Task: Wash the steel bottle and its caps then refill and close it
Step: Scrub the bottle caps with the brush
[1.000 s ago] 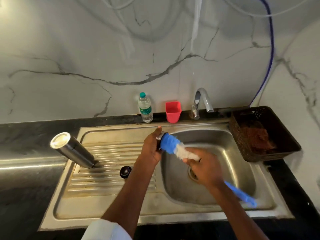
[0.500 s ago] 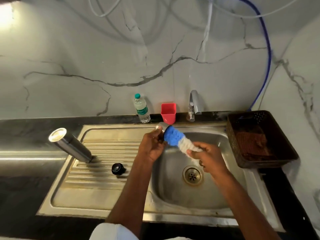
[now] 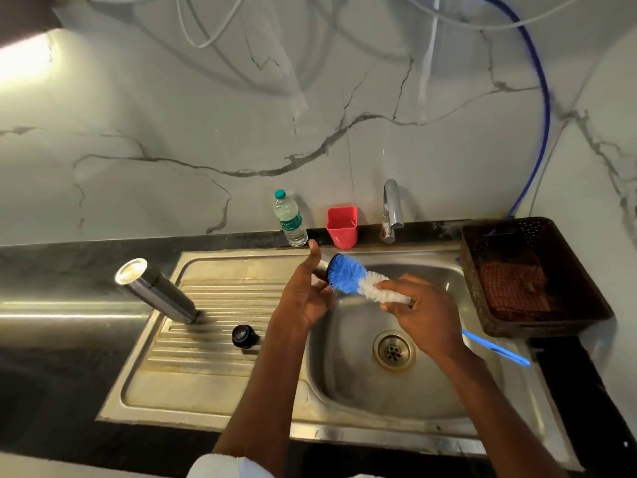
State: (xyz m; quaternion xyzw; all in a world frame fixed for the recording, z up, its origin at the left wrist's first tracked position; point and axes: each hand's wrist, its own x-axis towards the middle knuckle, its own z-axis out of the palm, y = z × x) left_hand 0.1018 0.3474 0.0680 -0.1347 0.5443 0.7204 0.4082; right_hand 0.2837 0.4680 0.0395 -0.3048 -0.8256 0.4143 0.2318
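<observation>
Item: plastic bottle [image 3: 290,219], green label with white script; we cannot read it. We find no other legible text.

Basin: the sink [image 3: 431,391] bowl lies open around the drain [image 3: 393,350]; both hands and the bottle brush [image 3: 358,282] fill the air over its back left.
Drainboard: the steel bottle [image 3: 157,291] stands inverted at the back left, the black cap [image 3: 244,336] near it; the front strip is bare.
Back ledge: plastic bottle [image 3: 290,219], red cup [image 3: 342,226] and tap [image 3: 391,210] stand in a row.
Right counter: the dark basket [image 3: 568,315] seems to overhang the sink's edge.
</observation>
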